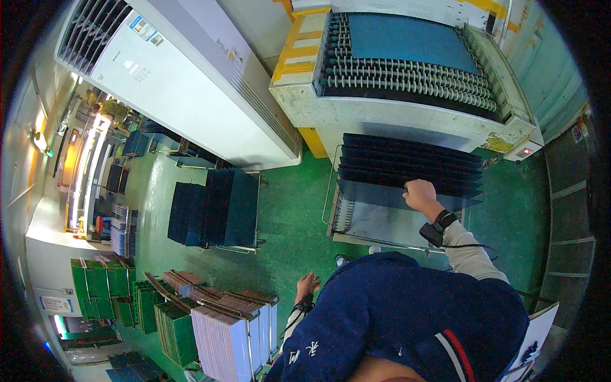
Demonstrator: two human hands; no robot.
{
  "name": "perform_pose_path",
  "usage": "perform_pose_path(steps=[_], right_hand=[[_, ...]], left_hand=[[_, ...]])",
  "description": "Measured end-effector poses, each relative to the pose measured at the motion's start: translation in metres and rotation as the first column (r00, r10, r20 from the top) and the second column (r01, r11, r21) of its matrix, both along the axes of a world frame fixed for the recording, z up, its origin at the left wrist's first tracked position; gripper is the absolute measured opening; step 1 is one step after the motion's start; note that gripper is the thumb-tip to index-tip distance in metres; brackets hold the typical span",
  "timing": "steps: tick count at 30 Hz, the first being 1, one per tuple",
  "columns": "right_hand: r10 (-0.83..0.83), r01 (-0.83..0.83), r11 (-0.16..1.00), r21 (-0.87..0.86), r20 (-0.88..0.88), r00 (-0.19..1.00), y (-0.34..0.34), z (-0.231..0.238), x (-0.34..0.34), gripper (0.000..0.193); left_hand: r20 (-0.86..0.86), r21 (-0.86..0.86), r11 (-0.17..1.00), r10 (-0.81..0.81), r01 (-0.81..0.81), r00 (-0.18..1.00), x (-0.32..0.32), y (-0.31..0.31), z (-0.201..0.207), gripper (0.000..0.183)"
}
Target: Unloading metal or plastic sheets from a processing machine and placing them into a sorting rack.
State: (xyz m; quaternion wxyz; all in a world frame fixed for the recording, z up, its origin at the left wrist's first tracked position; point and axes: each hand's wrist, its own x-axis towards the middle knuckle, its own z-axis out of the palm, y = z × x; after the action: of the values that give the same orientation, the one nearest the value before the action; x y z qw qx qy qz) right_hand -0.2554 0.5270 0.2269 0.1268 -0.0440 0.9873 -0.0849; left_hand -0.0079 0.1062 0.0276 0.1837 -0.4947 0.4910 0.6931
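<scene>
My right hand (420, 195) is closed on the upper edge of the nearest dark blue panel (375, 193), a thin flat sheet. That panel stands in a wheeled rack (356, 240), in front of several similar dark panels (407, 159) lined up in a row. The fingertips are partly hidden by the back of the hand. Low at my left side, my left hand (308, 284) hangs with its fingers apart and holds nothing. A dark strap and device sit on my right wrist.
Behind the rack stands a roller conveyor machine (407, 108) with a blue panel (414, 41) on its rollers. A tall white air conditioner (191, 89) is left of it. Another cart of dark panels (216, 207) and racks of pale boards (223, 334) and green boards (175, 331) stand leftward.
</scene>
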Motion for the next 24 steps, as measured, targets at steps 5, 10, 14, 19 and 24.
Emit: perform_pose_path(steps=[5,10,14,19,24], right_hand=[[-0.006,0.006,1.0,0.01,0.007,1.0,-0.0003,0.0,-0.001,0.021],[-0.024,0.023,1.0,0.02,0.03,0.999,-0.0024,0.0042,-0.001,0.022],[-0.035,0.035,0.999,0.005,0.041,0.999,-0.0017,0.0035,-0.0008,0.024],[-0.039,0.039,0.999,0.005,0.051,0.998,-0.0032,0.0056,-0.0015,0.022],[-0.027,0.026,0.999,0.023,0.041,0.999,-0.0016,0.0023,-0.003,0.022]], left_hand=[[-0.016,0.001,1.0,-0.01,0.01,1.0,0.0002,-0.0009,-0.0019,0.041],[-0.002,-0.021,0.999,-0.03,0.03,1.0,0.0005,0.0002,0.0,0.042],[-0.026,0.005,1.0,-0.014,0.014,1.0,0.0012,0.0004,0.0029,0.042],[0.013,-0.013,0.999,-0.035,0.036,0.999,0.0017,0.0005,0.0017,0.044],[0.039,-0.005,1.0,-0.03,0.03,0.999,0.0007,-0.0021,-0.0032,0.045]])
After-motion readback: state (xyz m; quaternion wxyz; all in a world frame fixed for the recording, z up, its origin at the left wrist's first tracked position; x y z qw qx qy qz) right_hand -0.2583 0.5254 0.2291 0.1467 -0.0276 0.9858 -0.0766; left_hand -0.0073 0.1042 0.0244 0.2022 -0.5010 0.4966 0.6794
